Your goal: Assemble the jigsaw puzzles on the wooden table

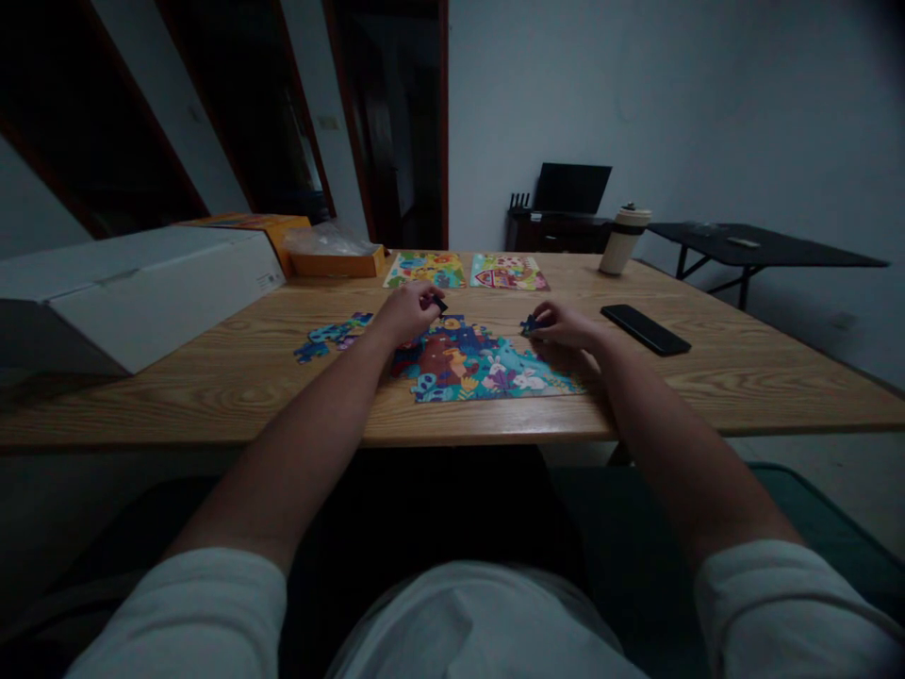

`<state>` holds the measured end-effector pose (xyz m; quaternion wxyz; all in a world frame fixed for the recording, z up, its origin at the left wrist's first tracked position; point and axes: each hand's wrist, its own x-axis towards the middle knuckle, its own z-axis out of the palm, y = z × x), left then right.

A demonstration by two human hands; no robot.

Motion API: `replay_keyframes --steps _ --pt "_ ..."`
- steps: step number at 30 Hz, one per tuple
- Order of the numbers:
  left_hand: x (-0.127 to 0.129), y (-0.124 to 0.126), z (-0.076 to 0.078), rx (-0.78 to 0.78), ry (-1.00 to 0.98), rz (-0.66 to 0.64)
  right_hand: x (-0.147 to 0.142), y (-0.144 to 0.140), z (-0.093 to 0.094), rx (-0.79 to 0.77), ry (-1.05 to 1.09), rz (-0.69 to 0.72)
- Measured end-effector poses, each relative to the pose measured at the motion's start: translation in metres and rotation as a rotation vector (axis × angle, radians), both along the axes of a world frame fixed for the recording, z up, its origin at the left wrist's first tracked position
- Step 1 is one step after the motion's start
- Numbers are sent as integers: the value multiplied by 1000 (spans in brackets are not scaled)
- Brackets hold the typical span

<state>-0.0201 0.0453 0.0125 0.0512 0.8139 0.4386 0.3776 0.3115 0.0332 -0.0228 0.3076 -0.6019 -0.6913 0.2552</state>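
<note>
A partly assembled jigsaw puzzle (487,368) with animals on a blue-green ground lies before me near the table's front edge. My left hand (410,309) is over its upper left corner, fingers pinched on a dark puzzle piece (439,305). At the upper right side of the puzzle, my right hand (562,326) grips a dark blue puzzle piece (529,325) between thumb and fingers. Loose puzzle pieces (329,337), blue and purple, are scattered to the left of my left forearm.
Two finished colourful puzzles (428,270) lie farther back. A white box (162,288) and an orange box (336,263) holding clear plastic stand at left. To the right are a black phone (645,329) and a white tumbler (625,241). Behind stands a black folding table (764,247).
</note>
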Motion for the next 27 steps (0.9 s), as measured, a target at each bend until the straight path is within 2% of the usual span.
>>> replay_keyframes --steps 5,9,14,19,23,27 --pt "4 -1 -3 4 47 -52 -13 -5 5 19 278 135" --pt "-1 5 -4 73 138 -71 -17 -12 11 -94 422 148" --pt "-6 13 -6 83 183 -22 -24 -15 12 -88 462 145" --pt "-1 13 -10 70 242 -53 -31 -11 8 -39 467 62" --pt "2 10 -10 50 267 -64 -37 -7 5 -61 470 78" --pt "4 5 -7 -1 297 -50 -45 3 -1 -46 358 94"
